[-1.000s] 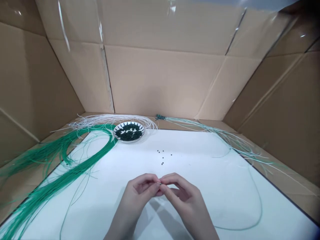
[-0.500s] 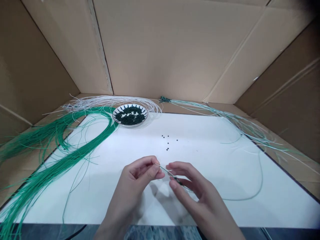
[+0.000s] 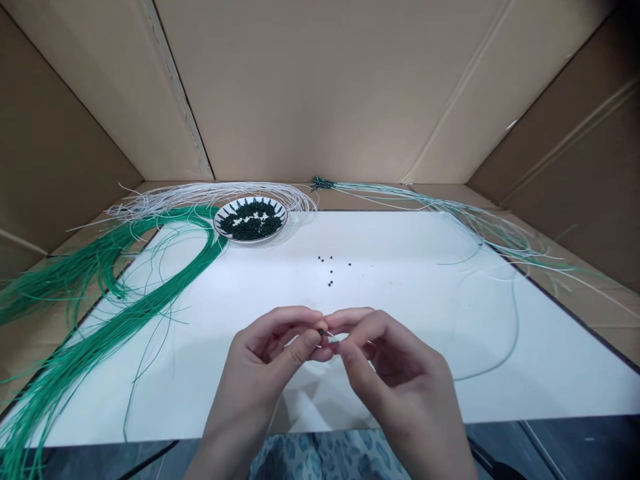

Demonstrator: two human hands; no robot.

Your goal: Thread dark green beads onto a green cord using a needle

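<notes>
Both hands meet above the front of the white board, their fingertips almost touching. My left hand [image 3: 280, 357] pinches a small dark bead [image 3: 321, 332] between thumb and forefinger, at a thin pale cord [image 3: 331, 337]. On the other side, my right hand [image 3: 387, 353] is closed on the same cord with thumb and fingertips. Its fingers hide part of it. A pale green length of cord [image 3: 500, 365] trails out from behind my right hand and curves up the board. Farther off, several loose dark beads [image 3: 331, 271] lie on the board.
A patterned dish [image 3: 219, 227] of dark beads stands at the back left. Beside it lie a bundle of green cords [image 3: 150, 297] and a bundle of white cords [image 3: 200, 193]. Pale cords with dark knotted ends [image 3: 324, 183] stretch along the back right. Cardboard walls [image 3: 320, 93] enclose the board.
My right hand has moved left, up to my left fingertips, and its fingers have closed. The dark piece near the right fingers before now shows at the left fingertips. The view has tilted slightly.
</notes>
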